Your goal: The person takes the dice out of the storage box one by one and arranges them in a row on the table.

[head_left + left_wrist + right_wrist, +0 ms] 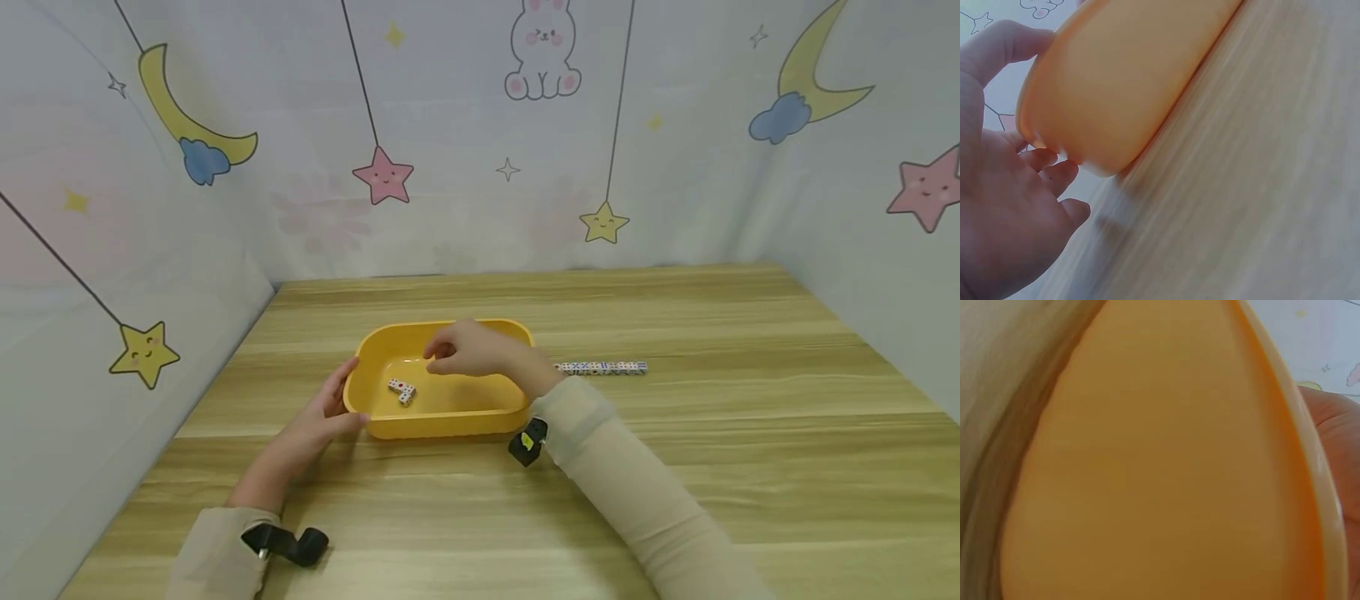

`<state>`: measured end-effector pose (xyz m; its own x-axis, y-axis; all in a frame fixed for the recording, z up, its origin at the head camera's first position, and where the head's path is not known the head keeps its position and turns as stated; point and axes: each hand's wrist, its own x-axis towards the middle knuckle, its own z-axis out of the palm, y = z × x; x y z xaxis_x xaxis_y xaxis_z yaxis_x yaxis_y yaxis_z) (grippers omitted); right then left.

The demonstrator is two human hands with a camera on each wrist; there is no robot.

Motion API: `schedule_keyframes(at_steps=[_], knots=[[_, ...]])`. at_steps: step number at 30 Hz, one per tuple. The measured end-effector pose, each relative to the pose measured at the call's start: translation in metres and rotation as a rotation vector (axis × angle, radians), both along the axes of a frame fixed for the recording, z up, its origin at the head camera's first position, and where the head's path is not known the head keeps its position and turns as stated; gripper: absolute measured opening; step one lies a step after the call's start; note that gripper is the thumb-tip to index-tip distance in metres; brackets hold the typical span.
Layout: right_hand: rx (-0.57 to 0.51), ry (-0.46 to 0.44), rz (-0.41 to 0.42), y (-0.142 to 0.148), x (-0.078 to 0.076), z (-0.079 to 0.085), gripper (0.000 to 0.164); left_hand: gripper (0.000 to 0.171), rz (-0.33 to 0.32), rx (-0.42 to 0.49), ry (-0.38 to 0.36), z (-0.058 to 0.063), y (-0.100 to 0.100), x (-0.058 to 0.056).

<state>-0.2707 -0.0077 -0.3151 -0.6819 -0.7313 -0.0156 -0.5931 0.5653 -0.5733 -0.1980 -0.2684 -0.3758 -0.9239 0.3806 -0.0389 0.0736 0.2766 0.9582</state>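
A yellow plastic tub (450, 423) stands on the wooden table, with several white dice (402, 390) grouped at the left of its floor. At the tub's left end my left hand (318, 421) grips it, thumb at the front rim and fingers along the outer wall. The left wrist view shows this left hand (1013, 181) with its fingertips against the tub's wall (1122, 75). My right hand (480, 348) reaches over the tub from the right, fingers loosely bent, to the right of the dice; nothing shows between them. In the right wrist view the tub wall (1147, 456) hides its fingers.
Right of the tub, a straight row of dice (607, 367) lies on the table (735, 417), its left end behind my right wrist. A printed cloth (465, 225) hangs behind the table and along both sides. Black cameras are strapped to both wrists.
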Motion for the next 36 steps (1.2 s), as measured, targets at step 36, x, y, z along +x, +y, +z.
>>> schedule_keyframes(at_steps=[36], knots=[[0.114,0.001,0.020,-0.050,0.002,-0.029,0.015,0.087,-0.013,0.027,0.018,0.000,0.001,-0.001]])
